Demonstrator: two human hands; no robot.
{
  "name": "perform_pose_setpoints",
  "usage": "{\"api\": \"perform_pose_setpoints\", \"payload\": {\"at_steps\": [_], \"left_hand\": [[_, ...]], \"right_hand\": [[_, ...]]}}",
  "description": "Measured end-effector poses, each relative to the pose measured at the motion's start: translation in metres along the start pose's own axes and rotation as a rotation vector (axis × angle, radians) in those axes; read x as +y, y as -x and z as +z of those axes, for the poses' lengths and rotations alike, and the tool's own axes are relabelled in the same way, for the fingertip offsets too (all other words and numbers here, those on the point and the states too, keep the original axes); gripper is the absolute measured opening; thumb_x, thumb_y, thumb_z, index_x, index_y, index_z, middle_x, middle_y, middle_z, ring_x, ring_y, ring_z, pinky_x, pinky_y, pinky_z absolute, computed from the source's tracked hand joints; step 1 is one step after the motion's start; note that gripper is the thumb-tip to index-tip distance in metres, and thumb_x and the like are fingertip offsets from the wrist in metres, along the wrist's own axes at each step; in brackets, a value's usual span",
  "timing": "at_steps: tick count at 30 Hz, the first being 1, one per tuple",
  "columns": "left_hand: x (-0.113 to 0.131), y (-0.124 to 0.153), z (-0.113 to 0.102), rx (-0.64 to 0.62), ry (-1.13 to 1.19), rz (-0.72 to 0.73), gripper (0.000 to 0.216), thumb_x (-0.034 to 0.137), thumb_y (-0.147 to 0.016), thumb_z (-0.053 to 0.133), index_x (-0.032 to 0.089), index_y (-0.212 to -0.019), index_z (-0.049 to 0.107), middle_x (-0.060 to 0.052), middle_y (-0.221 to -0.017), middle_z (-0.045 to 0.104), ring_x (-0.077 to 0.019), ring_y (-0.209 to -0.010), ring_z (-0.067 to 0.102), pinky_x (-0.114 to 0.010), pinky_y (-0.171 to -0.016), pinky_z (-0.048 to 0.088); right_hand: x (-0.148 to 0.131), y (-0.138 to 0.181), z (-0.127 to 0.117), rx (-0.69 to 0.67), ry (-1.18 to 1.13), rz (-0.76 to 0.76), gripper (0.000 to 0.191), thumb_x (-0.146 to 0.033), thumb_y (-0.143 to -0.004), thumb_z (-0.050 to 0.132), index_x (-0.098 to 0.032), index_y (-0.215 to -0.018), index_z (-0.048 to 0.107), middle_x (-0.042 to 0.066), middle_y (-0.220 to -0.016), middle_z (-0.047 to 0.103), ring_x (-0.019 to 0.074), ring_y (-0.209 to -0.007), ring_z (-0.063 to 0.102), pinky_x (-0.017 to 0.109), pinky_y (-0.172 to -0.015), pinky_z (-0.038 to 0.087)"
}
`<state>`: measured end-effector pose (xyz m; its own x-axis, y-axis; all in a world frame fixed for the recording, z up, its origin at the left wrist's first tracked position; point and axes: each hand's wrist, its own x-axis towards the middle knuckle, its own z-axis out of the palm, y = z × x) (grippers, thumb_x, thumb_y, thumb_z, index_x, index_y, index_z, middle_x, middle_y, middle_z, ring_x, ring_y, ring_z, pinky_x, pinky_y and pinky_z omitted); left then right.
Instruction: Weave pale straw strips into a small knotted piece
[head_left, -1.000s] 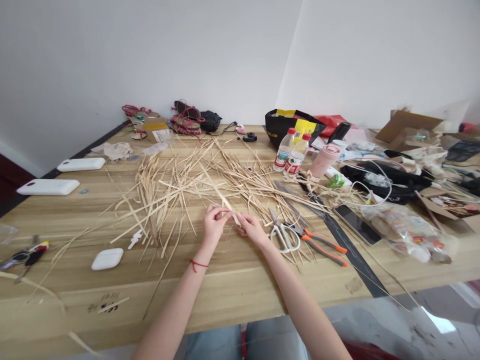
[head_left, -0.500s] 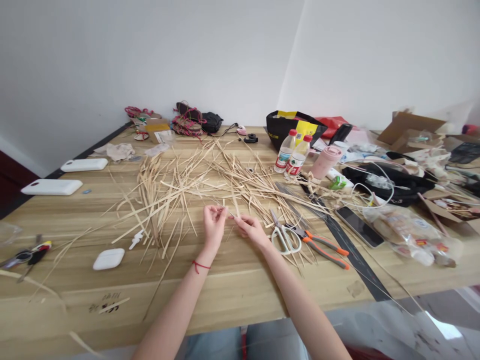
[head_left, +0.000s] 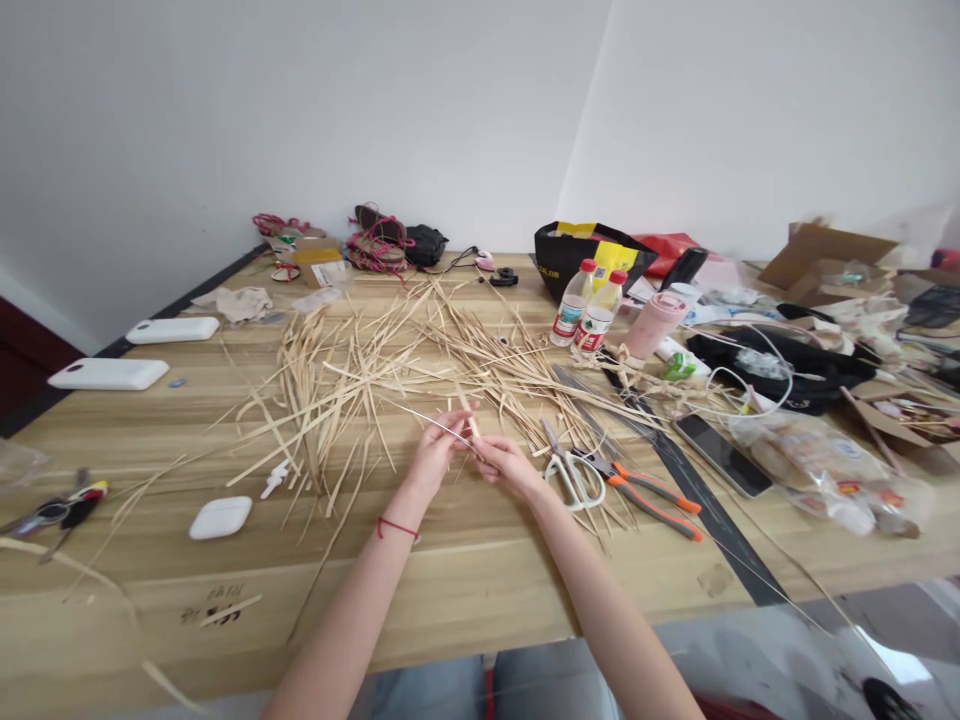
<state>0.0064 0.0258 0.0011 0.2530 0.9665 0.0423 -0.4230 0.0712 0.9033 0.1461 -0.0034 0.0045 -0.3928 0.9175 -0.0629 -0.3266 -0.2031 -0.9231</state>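
Observation:
My left hand and my right hand meet over the wooden table at its middle. Both are pinched on a thin pale strip that runs up and left from the fingers; a short wider piece sticks up between the fingertips. A red thread circles my left wrist. Behind the hands lies a wide scatter of pale straw strips.
White-handled scissors and orange-handled pliers lie just right of my hands. A white earbud case sits to the left. Two water bottles, a pink cup, a phone, bags and boxes crowd the right side.
My hands have come closer together and the left has shifted slightly right. The thin strip now points up and left from the fingers.

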Motion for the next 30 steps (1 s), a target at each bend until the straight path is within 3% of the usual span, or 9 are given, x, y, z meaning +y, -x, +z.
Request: {"api": "perform_pose_setpoints", "payload": {"at_steps": [7, 13, 17, 20, 25, 30], "left_hand": [[0.0023, 0.0006, -0.0018, 0.017, -0.046, -0.001, 0.036, 0.031, -0.072, 0.067, 0.019, -0.106, 0.064, -0.009, -0.115, 0.062, -0.0189, -0.091, 0.060, -0.027, -0.069, 0.051], [0.0064, 0.0012, 0.0004, 0.062, -0.225, 0.068, 0.035, 0.031, -0.073, 0.065, 0.017, -0.105, 0.065, -0.010, -0.109, 0.065, -0.0199, -0.090, 0.061, -0.030, -0.071, 0.053], [0.0076, -0.0003, -0.0045, -0.007, -0.378, 0.188, 0.029, 0.023, -0.073, 0.062, 0.019, -0.101, 0.066, -0.008, -0.108, 0.064, -0.0203, -0.101, 0.058, -0.035, -0.086, 0.048], [0.0079, -0.0014, -0.0083, -0.062, -0.545, 0.303, 0.027, 0.016, -0.071, 0.063, 0.021, -0.096, 0.068, -0.006, -0.101, 0.062, -0.0181, -0.095, 0.058, -0.034, -0.088, 0.046], [0.0088, 0.0002, -0.0080, 0.070, -0.711, 0.476, 0.014, 0.018, -0.069, 0.067, 0.024, -0.080, 0.072, -0.004, -0.089, 0.052, -0.0159, -0.080, 0.055, -0.031, -0.076, 0.048], [0.0104, 0.0031, -0.0057, 0.096, -0.741, 0.515, 0.011, 0.020, -0.072, 0.064, 0.025, -0.077, 0.073, -0.004, -0.084, 0.059, -0.0199, -0.085, 0.055, -0.035, -0.082, 0.044]], "right_hand": [[-0.0018, 0.0010, 0.0009, -0.021, -0.001, -0.004, 0.037, -0.050, -0.072, 0.065, -0.015, -0.078, 0.058, -0.007, -0.057, 0.031, 0.0043, -0.043, 0.022, 0.023, -0.041, 0.013], [-0.0020, -0.0003, 0.0011, 0.019, 0.008, -0.040, 0.037, -0.052, -0.073, 0.063, -0.015, -0.080, 0.059, -0.007, -0.055, 0.032, 0.0048, -0.042, 0.024, 0.022, -0.040, 0.015], [-0.0013, -0.0004, -0.0012, 0.051, 0.023, -0.066, 0.040, -0.052, -0.073, 0.062, -0.014, -0.086, 0.064, -0.006, -0.054, 0.034, 0.0054, -0.043, 0.027, 0.022, -0.041, 0.018], [-0.0034, 0.0010, -0.0013, 0.056, 0.042, -0.074, 0.040, -0.050, -0.074, 0.062, -0.013, -0.089, 0.066, -0.006, -0.054, 0.034, 0.0056, -0.043, 0.027, 0.023, -0.042, 0.018], [-0.0078, 0.0032, 0.0010, 0.035, 0.096, -0.070, 0.039, -0.051, -0.074, 0.061, -0.014, -0.083, 0.067, -0.006, -0.053, 0.033, 0.0058, -0.044, 0.026, 0.023, -0.043, 0.018], [-0.0066, 0.0027, 0.0001, 0.037, 0.076, -0.073, 0.041, -0.051, -0.073, 0.062, -0.015, -0.091, 0.068, -0.006, -0.054, 0.035, 0.0061, -0.044, 0.027, 0.022, -0.043, 0.019]]}}
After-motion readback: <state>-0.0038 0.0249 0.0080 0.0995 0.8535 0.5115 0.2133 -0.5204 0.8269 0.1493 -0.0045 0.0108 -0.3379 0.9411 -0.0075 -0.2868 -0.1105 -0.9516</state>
